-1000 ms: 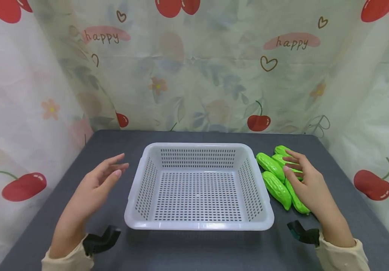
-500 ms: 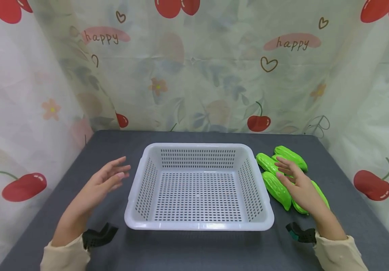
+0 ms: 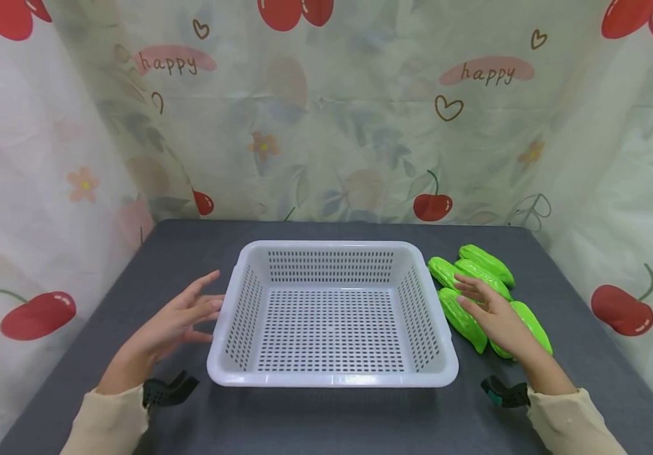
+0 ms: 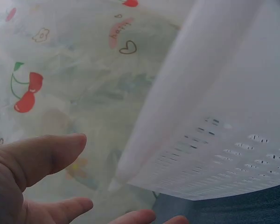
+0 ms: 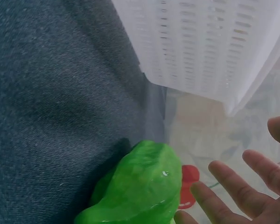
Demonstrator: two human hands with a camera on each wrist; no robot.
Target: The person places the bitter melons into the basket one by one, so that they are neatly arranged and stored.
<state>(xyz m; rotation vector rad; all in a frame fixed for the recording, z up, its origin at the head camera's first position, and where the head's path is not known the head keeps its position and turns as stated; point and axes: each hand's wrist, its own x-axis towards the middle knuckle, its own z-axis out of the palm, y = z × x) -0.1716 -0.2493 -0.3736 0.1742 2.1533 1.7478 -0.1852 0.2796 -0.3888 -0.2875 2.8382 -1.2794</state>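
Note:
A white perforated plastic basket [image 3: 332, 379] sits in the middle of the dark table, nothing inside it. My left hand [image 3: 175, 319] is at its left side, fingers spread and fingertips right by the rim. In the left wrist view the basket's wall [image 4: 224, 79] rises beyond the thumb and fingers, which hold nothing. My right hand [image 3: 494, 316] hovers over several glossy, ridged green bitter melons [image 3: 463, 319] beside the basket's right wall, partly covering them. Its fingers are loosely extended with nothing in them; the right wrist view shows one melon [image 5: 144, 182] below them.
A dark cloth [image 3: 326, 420] covers the table. Behind and at both sides hangs a pale curtain [image 3: 326, 158] printed with cherries, hearts and flowers. Each wrist wears a black strap mount, the left mount [image 3: 170, 390] and the right mount [image 3: 505, 392].
My left hand has shifted right and slightly down, up to the basket's rim, its fingers spreading. The right hand has drifted left toward the basket, uncovering more of the melons. The basket stays put.

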